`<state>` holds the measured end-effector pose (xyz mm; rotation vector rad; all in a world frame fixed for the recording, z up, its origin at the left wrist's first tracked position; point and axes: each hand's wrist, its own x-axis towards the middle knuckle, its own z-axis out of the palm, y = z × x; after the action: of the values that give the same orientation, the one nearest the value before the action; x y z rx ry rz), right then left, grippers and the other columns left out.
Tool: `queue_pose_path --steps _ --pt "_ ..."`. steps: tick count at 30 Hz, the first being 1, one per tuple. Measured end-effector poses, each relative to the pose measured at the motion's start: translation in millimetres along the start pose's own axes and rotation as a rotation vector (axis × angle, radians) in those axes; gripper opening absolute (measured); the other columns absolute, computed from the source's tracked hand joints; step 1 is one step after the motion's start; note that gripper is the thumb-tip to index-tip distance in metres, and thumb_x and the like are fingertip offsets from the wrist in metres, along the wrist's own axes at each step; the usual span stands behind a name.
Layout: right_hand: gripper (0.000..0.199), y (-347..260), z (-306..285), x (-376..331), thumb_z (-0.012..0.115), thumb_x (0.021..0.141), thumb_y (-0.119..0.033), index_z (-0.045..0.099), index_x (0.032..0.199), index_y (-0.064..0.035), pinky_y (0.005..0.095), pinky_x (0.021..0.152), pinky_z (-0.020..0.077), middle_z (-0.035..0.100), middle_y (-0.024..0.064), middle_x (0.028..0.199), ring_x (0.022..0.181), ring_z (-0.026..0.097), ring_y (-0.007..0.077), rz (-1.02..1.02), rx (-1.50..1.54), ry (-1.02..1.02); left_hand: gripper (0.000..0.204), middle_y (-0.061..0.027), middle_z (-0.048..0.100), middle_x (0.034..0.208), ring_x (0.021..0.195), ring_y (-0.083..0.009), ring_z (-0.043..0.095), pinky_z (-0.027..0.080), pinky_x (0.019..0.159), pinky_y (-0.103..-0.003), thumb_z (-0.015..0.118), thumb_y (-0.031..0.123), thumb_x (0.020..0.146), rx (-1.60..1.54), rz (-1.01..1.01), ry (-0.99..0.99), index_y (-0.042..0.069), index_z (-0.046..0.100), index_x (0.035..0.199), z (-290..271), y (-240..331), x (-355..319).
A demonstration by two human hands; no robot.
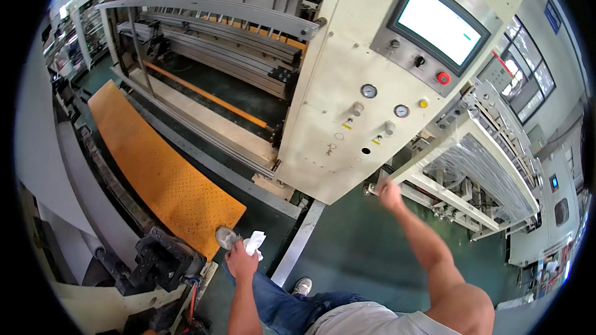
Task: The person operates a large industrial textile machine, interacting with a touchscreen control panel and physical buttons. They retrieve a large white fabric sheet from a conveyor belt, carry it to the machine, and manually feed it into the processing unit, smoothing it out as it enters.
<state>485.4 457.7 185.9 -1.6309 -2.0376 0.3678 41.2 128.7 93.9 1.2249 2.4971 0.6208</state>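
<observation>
Head cam: 2 bare hands, well apart, 1 thing held
Left hand is closed round 1 white wad, paper or cloth, can't tell which. Wad sticks out at the thumb side, near a shoe; arm hangs low and nothing presses on it, so I read it as a loose carry grip
Right hand is motion-smeared at the end of an outstretched arm, nearest the cabinet's lower edge and the end of a cream frame. Can't tell if it's open or closed, or touching; I see nothing in it. Arm may be out for balance, given the wide stance
Shoes: 2. One at the corner of the orange tread plate, the other on the green floor. Plate runs along the machine, presumably as a step for access
Cream cabinet: 1 lit screen, 2 dial gauges, 2 regulator knobs, 1 red button, 1 yellow button. Gauges sit by the knobs, likely so you read while adjusting; red one stands proud below the screen, quick to hit
Clear film over the frame, 1 wrapped section, probably against dust
</observation>
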Motion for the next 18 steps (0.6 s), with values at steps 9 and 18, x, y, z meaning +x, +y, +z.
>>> queue_pose_path --steps 9,18 --pt "0.050 -129.7 -163.0 183.8 0.067 0.089 -0.046 0.055 0.126 -0.0139 0.0489 0.077 0.0517 0.070 0.0199 0.087 0.085 0.069 0.0381 0.092 -0.084 0.645 0.055 -0.0132 0.066 0.111 0.102 -0.0303 0.066 0.042 0.099 -0.046 0.077 0.034 0.076 -0.008 -0.025 -0.013 0.014 0.058 0.124 1.6 -8.5 -7.3" --pt "0.033 -114.7 -149.4 200.2 0.062 0.096 -0.039 0.053 0.102 -0.0076 0.0522 0.073 0.0492 0.069 0.0204 0.091 0.087 0.065 0.0453 -0.023 -0.253 0.759 0.056 -0.0120 0.067 0.112 0.104 -0.0277 0.066 0.042 0.099 -0.044 0.077 0.038 0.076 -0.034 -0.048 -0.042 0.016 0.059 0.124 2.8 -9.9 -13.5"
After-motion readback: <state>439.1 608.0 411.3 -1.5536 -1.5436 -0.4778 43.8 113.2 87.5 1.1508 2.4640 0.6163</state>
